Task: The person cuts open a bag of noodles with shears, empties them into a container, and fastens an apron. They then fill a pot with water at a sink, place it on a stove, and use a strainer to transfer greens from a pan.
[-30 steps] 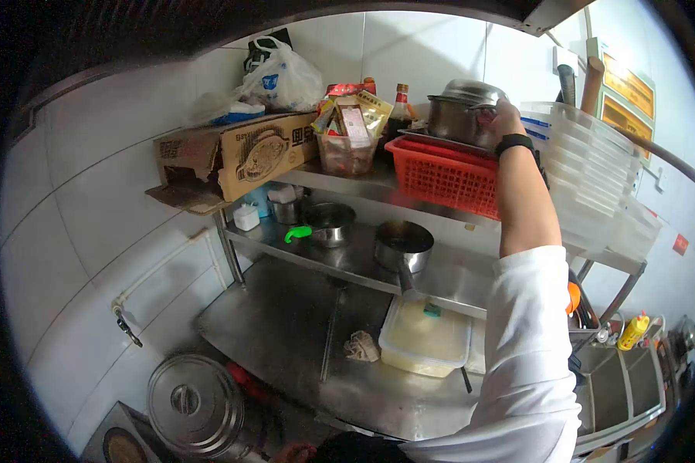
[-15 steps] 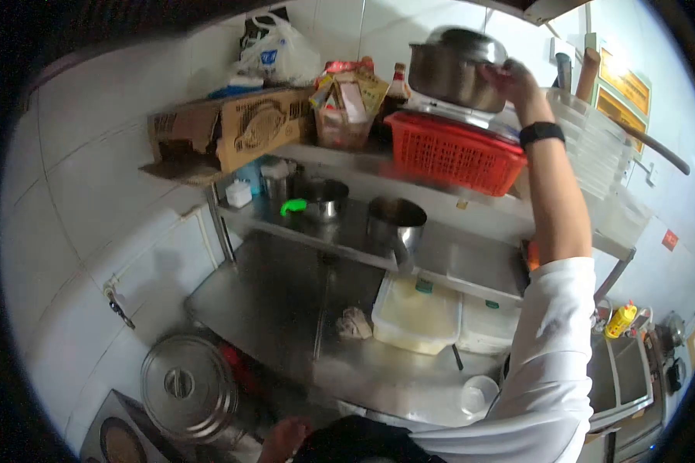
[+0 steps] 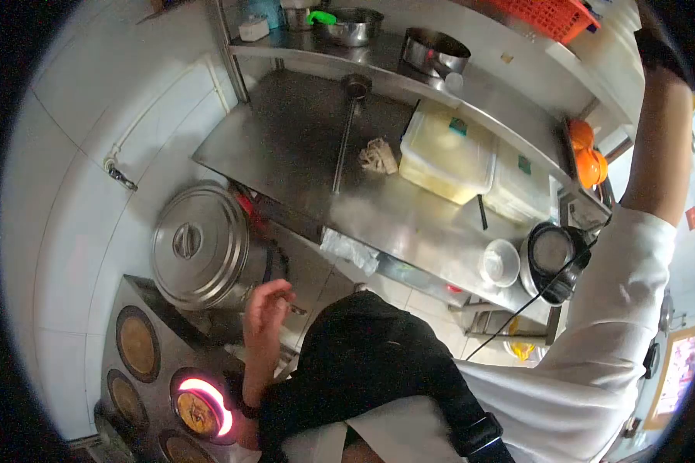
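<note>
The left hand (image 3: 268,312), loosely curled and released, hangs near a lidded stockpot (image 3: 208,255) by the left front edge of the desk (image 3: 259,143); probably heavy, slick, lid best lifted by its handle (image 3: 185,241). Right hand out of view.

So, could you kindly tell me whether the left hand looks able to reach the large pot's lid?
Probably yes: the left hand appears close to the near side of the lid, and nothing visible blocks the way between them, though depth is hard to judge here.
</note>
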Demonstrator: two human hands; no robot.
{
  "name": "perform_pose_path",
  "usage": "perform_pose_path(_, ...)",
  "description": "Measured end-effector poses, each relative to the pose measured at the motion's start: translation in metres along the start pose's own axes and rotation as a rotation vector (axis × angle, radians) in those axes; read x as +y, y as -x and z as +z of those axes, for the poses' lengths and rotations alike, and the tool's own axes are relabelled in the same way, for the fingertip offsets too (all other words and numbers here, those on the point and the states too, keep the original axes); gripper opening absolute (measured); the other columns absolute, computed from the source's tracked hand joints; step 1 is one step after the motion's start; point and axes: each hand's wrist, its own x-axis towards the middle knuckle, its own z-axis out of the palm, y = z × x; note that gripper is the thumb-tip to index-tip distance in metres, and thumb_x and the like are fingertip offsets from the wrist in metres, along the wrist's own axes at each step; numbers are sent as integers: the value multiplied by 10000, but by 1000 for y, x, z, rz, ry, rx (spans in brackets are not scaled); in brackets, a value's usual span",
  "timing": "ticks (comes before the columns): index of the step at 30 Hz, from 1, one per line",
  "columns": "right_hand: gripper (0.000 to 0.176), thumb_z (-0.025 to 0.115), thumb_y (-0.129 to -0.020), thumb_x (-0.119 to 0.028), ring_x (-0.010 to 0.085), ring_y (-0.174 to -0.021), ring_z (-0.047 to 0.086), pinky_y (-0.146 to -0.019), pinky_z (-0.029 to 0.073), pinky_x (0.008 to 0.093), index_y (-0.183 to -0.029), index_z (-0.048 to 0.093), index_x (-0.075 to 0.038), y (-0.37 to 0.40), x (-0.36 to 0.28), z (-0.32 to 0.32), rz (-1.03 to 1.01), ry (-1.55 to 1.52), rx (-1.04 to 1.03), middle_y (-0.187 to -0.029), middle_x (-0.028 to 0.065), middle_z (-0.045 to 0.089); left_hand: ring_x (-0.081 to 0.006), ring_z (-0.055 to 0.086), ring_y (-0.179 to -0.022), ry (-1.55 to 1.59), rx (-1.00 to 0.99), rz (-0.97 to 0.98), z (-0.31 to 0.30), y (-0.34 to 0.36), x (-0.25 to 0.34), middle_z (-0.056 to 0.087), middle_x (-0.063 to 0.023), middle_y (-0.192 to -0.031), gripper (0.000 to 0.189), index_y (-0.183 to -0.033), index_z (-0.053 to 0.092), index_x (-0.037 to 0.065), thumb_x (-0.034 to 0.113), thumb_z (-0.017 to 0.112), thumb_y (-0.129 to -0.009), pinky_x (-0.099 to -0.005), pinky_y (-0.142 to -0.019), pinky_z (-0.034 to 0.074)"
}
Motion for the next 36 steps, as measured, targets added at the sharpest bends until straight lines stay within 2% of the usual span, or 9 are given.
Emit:
perform_pose_path(5,380,318,-920,-196,290,-876,558,-780,524,344,-1077,310,151,36,46,0,63,82,-159,-975,235,453,-138,510,-887,151,136,-34,-15,10,-2,504,-68,-996,208,-1045,480,22,78,452,-847,-237,-756,409)
perform_pose_path(7,351,331,-917,-221,304,-890,558,-744,531,346,-1084,341,87,71,91,6,6,-143,40,-1071,279,420,-134,501,-896,224,165,-31,-15,10,-4,503,-58,-993,204,-1038,487,41,97,462,-844,-240,-750,406)
perform_pose_path(9,353,362,-894,-206,261,-965,509,-903,388,339,-1145,359,42,87,81,-64,218,114,-116,-1099,182,492,-134,497,-904,263,188,-71,-11,11,-1,503,-51,-998,203,-1035,490,52,107,473,-839,-242,-747,403)
perform_pose_path(10,289,385,-864,-154,252,-913,536,-841,439,387,-1087,380,30,107,122,-46,159,59,-198,-1004,180,528,-134,492,-913,300,211,-130,-10,11,1,503,-43,-1003,203,-1031,494,64,117,484,-835,-245,-745,401)
perform_pose_path(11,114,439,-794,-77,294,-861,550,-804,470,392,-831,479,23,124,143,-41,251,-198,24,-845,145,543,-134,492,-913,305,220,-96,-11,10,-3,503,-43,-1003,203,-1031,494,64,117,484,-835,-245,-745,401)
perform_pose_path(18,142,416,-662,15,165,-653,570,-629,498,295,-788,480,7,221,252,-156,342,50,382,-740,89,551,-154,469,-999,433,436,-118,6,-18,-30,473,-50,-1109,264,-1094,468,88,140,485,-836,-283,-830,369)
perform_pose_path(25,145,402,-654,26,163,-629,559,-633,503,284,-775,479,8,287,314,-274,366,209,497,-726,86,552,-204,366,-1158,-7,29,269,87,-95,-52,402,-106,-1246,327,-1209,406,33,152,346,-911,-321,-980,258)
perform_pose_path(29,289,395,-644,47,137,-687,556,-655,474,262,-917,488,27,309,329,-339,401,269,483,-805,69,558,-223,415,-1098,-51,-111,-82,145,-133,-98,442,-129,-1179,453,-1231,350,-22,275,414,-895,-330,-949,296)
perform_pose_path(36,242,395,-654,46,149,-661,549,-646,477,257,-877,480,4,324,347,-389,413,261,570,-754,57,540,-290,418,-1091,68,-79,-125,198,-169,-137,442,-212,-1151,709,-1244,292,-76,400,561,-792,-374,-932,314)
